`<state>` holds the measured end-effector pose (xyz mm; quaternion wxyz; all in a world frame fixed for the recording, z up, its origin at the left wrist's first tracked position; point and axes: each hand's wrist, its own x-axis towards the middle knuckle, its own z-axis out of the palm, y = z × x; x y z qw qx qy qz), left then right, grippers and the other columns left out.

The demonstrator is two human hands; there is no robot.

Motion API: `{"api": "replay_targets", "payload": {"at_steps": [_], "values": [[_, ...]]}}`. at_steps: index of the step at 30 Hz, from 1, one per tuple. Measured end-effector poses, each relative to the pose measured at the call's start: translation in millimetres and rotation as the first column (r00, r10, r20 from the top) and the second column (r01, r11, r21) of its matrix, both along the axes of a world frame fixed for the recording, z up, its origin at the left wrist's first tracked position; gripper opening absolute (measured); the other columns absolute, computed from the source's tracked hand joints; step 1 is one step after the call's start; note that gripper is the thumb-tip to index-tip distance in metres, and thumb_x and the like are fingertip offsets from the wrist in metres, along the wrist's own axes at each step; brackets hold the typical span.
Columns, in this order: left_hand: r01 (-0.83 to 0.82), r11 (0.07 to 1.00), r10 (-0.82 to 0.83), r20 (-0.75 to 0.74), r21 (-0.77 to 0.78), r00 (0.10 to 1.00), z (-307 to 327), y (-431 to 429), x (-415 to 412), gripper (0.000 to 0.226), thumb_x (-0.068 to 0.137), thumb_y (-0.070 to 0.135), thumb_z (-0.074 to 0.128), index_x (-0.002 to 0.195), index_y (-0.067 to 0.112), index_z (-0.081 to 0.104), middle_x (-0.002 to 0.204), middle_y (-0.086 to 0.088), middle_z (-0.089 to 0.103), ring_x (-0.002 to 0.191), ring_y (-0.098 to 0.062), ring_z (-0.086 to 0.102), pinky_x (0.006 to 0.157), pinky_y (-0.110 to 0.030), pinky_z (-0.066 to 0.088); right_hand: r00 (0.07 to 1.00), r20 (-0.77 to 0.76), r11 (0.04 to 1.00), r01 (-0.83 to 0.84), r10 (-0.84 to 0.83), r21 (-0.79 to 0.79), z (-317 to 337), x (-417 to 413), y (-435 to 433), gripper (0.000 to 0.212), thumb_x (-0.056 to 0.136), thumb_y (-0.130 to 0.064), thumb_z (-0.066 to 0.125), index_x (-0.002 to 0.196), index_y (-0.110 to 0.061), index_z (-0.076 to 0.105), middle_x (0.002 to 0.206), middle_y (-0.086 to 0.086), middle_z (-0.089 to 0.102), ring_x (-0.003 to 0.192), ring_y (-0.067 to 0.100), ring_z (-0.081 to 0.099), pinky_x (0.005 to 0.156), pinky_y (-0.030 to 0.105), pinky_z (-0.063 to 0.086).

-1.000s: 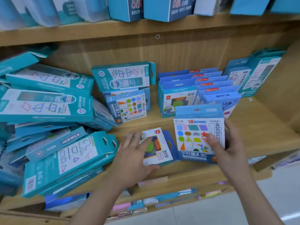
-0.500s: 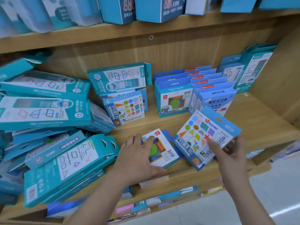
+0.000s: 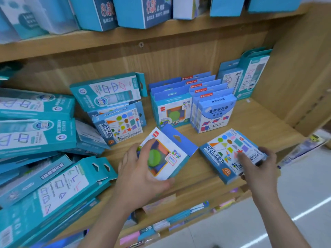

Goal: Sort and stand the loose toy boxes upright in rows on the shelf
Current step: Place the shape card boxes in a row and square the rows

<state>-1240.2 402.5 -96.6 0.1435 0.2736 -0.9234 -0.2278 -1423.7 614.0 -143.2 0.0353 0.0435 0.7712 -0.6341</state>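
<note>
My left hand [image 3: 141,174] grips a white-and-blue toy box with a green disc [image 3: 170,153], tilted near the front of the wooden shelf [image 3: 254,122]. My right hand [image 3: 258,169] holds a blue shapes box [image 3: 227,153] lying flat at the shelf's front right, thumb on its face. Behind them stand upright rows of blue boxes [image 3: 213,111] and a matching green-disc box [image 3: 172,111]. A second shapes box [image 3: 120,124] leans under a teal box [image 3: 109,92] at the back middle.
A loose pile of long teal boxes [image 3: 41,167] fills the left half of the shelf. Tall teal boxes [image 3: 250,76] lean against the right wall. An upper shelf [image 3: 125,40] carries more boxes. Lower shelves and a pale floor show below.
My right hand has turned the shapes box from upright to flat and lowered it onto the shelf front. My left hand has closed around the green-disc box and tilted it up.
</note>
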Motion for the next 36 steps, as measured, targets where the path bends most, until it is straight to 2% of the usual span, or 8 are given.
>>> {"api": "replay_targets", "payload": {"at_steps": [10,14,17,21,27,30,33,36], "values": [[0.112,0.923,0.002,-0.294,0.369,0.956,-6.9,38.3,-26.4,0.1,0.045,0.057,0.074,0.135,0.047,0.031,0.125,0.023,0.036,0.123,0.0,0.04,0.106,-0.028,0.038,0.991,-0.097,0.833,-0.019,0.087,0.553,24.4,-12.5,18.1,0.066,0.086,-0.057,0.052,0.139,-0.025,0.03,0.123,0.022,0.052,0.111,0.039,0.052,0.084,0.045,0.042],[0.087,0.973,-0.015,-0.32,0.212,0.947,0.9,54.1,-38.7,0.111,0.044,0.061,0.07,0.141,0.039,0.022,0.124,0.021,0.029,0.123,-0.002,0.032,0.104,-0.017,0.028,0.95,-0.174,0.954,-0.222,0.259,0.203,73.1,22.0,14.1,0.062,0.074,-0.059,0.059,0.126,-0.027,0.05,0.104,0.0,0.064,0.096,0.014,0.062,0.081,0.031,0.051],[0.065,0.992,-0.022,-0.361,0.107,0.932,4.9,68.4,-49.0,0.116,0.047,0.061,0.066,0.146,0.026,0.018,0.131,0.011,0.031,0.125,-0.008,0.032,0.105,-0.023,0.026,0.81,-0.026,0.765,-0.563,0.586,-0.313,85.8,53.1,-14.6,0.043,0.081,-0.03,0.07,0.121,-0.025,0.055,0.101,-0.003,0.074,0.093,0.011,0.07,0.073,0.022,0.055],[0.113,0.959,-0.003,-0.39,0.26,0.921,8.6,59.6,-42.8,0.104,0.056,0.065,0.069,0.144,0.032,0.024,0.135,0.019,0.039,0.128,-0.01,0.039,0.104,-0.028,0.034,0.859,-0.036,0.791,-0.486,0.511,-0.372,73.4,51.6,-32.4,0.039,0.083,-0.012,0.068,0.119,-0.023,0.057,0.102,0.005,0.074,0.096,0.028,0.07,0.082,0.043,0.057],[0.234,0.478,0.151,-0.342,0.847,0.928,21.3,30.9,-23.2,0.035,0.075,0.027,0.07,0.108,0.017,0.065,0.104,-0.004,0.073,0.094,-0.019,0.069,0.082,-0.031,0.056,0.787,-0.002,0.711,-0.558,0.617,-0.427,63.1,39.6,-30.7,0.063,0.059,-0.052,0.082,0.111,-0.025,0.062,0.103,0.012,0.073,0.096,0.037,0.068,0.087,0.056,0.051],[0.241,0.396,0.14,-0.318,0.886,0.938,19.3,24.7,-12.9,0.037,0.073,0.012,0.068,0.109,0.01,0.063,0.103,-0.012,0.072,0.092,-0.024,0.069,0.081,-0.033,0.057,0.766,-0.048,0.721,-0.623,0.641,-0.305,60.9,42.8,-41.2,0.037,0.078,-0.036,0.075,0.111,-0.024,0.063,0.094,0.003,0.075,0.092,0.027,0.07,0.079,0.04,0.055],[0.162,0.547,0.242,-0.341,0.822,0.908,12.9,19.2,-14.0,0.032,0.081,-0.006,0.065,0.106,0.015,0.062,0.102,-0.005,0.073,0.092,-0.014,0.069,0.076,-0.025,0.056,0.795,-0.153,0.801,-0.597,0.587,-0.029,57.6,39.6,-44.9,0.023,0.085,-0.018,0.069,0.104,-0.029,0.063,0.083,-0.015,0.072,0.081,0.004,0.065,0.067,0.012,0.047],[0.069,0.693,0.318,-0.39,0.718,0.864,11.6,7.3,-27.5,0.036,0.084,-0.007,0.063,0.098,0.026,0.058,0.097,0.01,0.07,0.084,0.004,0.066,0.071,-0.015,0.052,0.789,-0.224,0.771,-0.424,0.572,0.476,53.4,30.1,-37.8,0.032,0.086,-0.028,0.068,0.117,-0.029,0.061,0.104,-0.013,0.065,0.103,0.009,0.057,0.082,0.02,0.043]]}}
